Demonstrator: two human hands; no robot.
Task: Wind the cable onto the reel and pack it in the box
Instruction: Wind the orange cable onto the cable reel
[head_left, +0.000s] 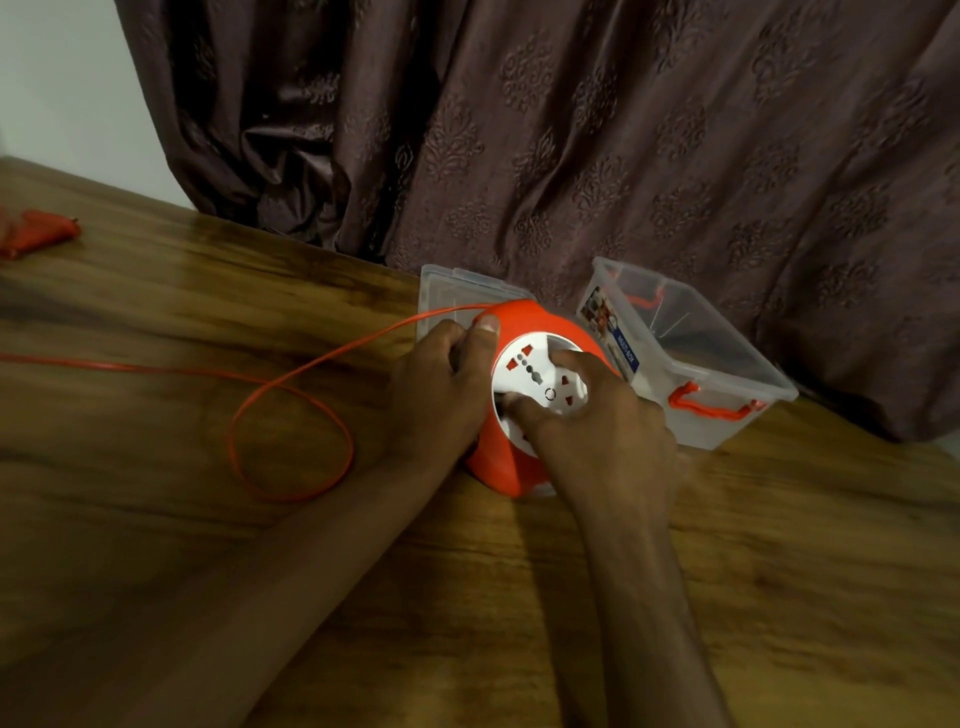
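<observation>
Reel (524, 462) socket face up, cable (291, 384) trailing left

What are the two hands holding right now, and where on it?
Both hold the orange cable reel. The left hand grips its orange outer rim where the cable enters; the right hand grips the white socket hub.

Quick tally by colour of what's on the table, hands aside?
Orange: 3 - reel, cable, object at far left, too blurred to identify
Clear plastic: 2 - box, lid
Total: 5
</observation>
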